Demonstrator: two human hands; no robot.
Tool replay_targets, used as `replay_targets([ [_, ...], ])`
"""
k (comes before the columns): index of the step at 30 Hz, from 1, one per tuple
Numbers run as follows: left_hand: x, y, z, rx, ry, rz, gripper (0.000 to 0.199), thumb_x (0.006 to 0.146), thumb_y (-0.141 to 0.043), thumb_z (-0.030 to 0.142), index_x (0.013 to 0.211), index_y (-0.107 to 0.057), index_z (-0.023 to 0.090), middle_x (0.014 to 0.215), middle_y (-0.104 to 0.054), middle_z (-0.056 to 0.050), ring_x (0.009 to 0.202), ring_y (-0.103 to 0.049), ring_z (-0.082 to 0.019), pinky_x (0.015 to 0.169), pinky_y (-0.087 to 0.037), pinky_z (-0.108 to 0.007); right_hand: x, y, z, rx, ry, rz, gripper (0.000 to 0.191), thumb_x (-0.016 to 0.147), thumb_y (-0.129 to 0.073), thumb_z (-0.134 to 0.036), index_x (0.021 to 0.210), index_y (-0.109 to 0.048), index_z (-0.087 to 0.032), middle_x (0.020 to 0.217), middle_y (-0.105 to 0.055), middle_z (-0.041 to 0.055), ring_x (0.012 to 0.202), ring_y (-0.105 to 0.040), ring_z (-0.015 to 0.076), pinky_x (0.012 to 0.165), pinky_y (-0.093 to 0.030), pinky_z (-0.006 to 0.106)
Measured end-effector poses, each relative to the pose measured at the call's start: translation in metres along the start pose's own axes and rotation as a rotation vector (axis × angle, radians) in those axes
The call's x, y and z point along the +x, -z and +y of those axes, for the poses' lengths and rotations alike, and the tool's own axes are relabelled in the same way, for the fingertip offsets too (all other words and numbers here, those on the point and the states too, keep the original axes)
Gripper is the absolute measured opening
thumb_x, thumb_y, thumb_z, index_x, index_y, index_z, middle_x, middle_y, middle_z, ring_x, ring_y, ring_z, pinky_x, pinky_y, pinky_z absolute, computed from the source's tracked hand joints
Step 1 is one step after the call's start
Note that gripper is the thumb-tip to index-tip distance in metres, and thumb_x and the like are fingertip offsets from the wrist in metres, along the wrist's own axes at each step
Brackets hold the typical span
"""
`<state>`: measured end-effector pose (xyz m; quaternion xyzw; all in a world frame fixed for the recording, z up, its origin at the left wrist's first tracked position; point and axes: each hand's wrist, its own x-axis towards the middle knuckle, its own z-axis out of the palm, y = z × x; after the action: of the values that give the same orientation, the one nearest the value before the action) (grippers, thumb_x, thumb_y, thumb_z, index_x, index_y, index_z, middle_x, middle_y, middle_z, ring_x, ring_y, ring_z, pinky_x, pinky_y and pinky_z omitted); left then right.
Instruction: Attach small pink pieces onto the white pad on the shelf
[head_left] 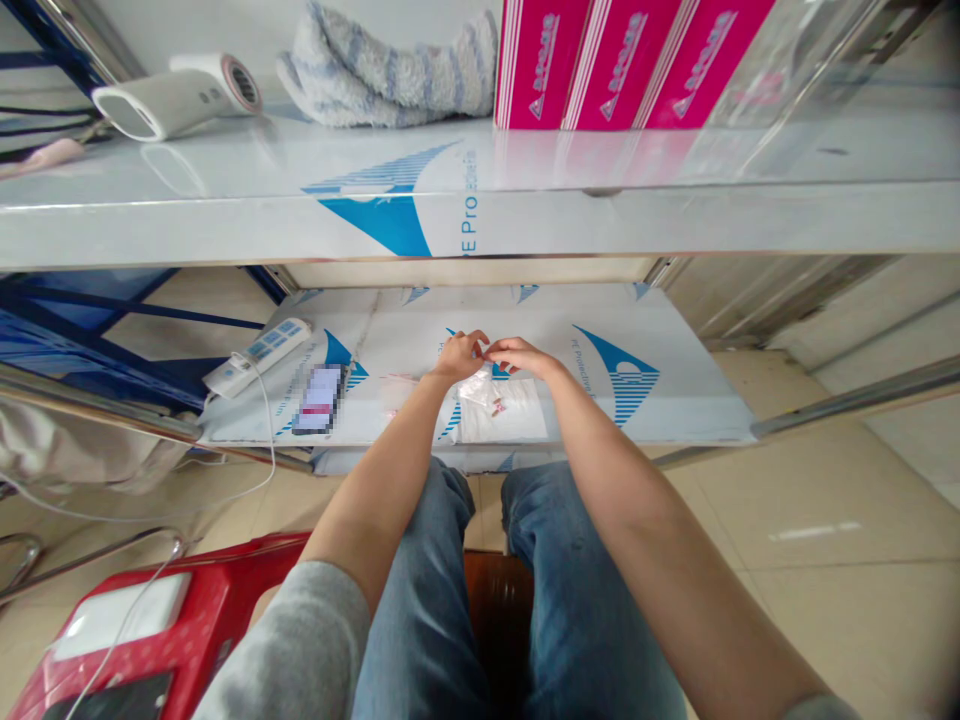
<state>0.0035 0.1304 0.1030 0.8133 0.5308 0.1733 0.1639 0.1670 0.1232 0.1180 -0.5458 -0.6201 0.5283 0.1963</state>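
Note:
My left hand and my right hand hover close together over a white shelf board covered in blue-printed protective film. Their fingertips nearly meet, pinched inward, and anything between them is too small to make out. Just below lies a small clear plastic bag with tiny red marks or contents near it. It rests on a white sheet of paper. Neither hand visibly touches the bag.
A pixelated phone and a white power strip with a cable lie to the left on the board. A shelf edge crosses above, holding a hair dryer, a fuzzy sock and pink boxes. A red stool stands at lower left.

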Motion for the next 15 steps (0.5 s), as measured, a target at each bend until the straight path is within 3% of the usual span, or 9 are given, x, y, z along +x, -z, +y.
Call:
replay_targets([
  [9,0.003,0.0,-0.002,-0.076,0.028,-0.001,0.037,0.068,-0.049,0.013,0.103,-0.057,0.022,0.085,-0.067,0.001,0.097,-0.055,-0.018,0.089,-0.04,-0.032,0.011,-0.006,0.005,-0.072,-0.02,-0.027,0.013,0.073,-0.057,-0.016,0.082,-0.067,-0.017,0.074,-0.065,0.0009,0.059,-0.054,0.007,0.052,-0.04,0.014],
  [15,-0.001,0.0,0.003,0.021,0.086,0.059,0.045,0.073,-0.054,0.027,0.117,-0.051,0.023,0.122,-0.055,-0.004,0.113,-0.044,-0.024,0.094,-0.036,-0.037,0.023,-0.007,0.011,-0.074,-0.003,0.162,0.012,0.071,-0.06,-0.019,0.075,-0.067,-0.012,0.057,-0.057,-0.0009,0.045,-0.042,0.0055,0.043,-0.033,0.017],
])
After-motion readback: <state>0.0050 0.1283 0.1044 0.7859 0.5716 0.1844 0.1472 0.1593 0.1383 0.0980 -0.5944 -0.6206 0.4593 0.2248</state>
